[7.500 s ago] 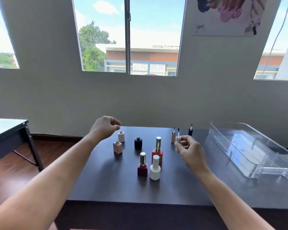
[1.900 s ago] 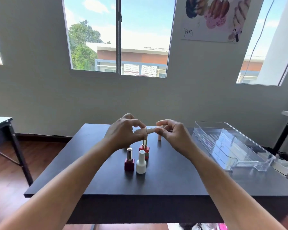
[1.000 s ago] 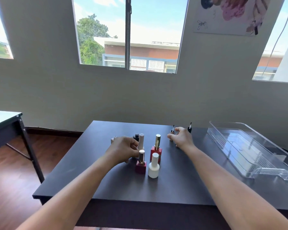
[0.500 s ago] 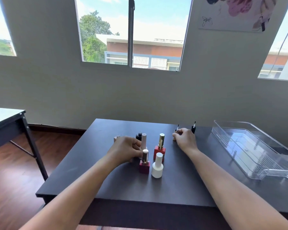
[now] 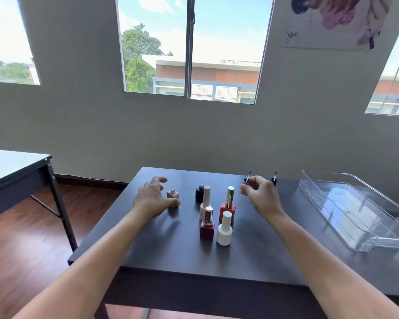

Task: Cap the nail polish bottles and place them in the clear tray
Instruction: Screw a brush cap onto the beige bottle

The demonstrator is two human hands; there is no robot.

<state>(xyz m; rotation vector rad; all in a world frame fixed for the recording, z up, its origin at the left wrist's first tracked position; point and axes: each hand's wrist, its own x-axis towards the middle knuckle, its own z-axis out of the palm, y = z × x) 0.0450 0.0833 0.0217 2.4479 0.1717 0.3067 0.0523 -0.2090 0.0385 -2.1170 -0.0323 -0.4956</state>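
A dark table (image 5: 171,254) is standing below a window wall, carrying the whole set. Toward its far left an uncapped pink square bottle (image 5: 172,196) is waiting, its bare threaded neck showing; it is probably small, light glass, smooth and easy to tip, so the flat sides of the body look like the place to hold it. The left hand (image 5: 151,200) is spreading its grip around that bottle, thumb at the base, fingers not yet closed. The right hand (image 5: 260,195) is pinching a brush cap (image 5: 247,180), which likely wants holding by its collar to keep the wet brush clear. Another brush cap (image 5: 274,180) and an open black bottle (image 5: 199,193) are standing nearby, with four capped bottles clustered in front. The clear tray (image 5: 313,192) is sitting well apart at right, nothing visible in it.
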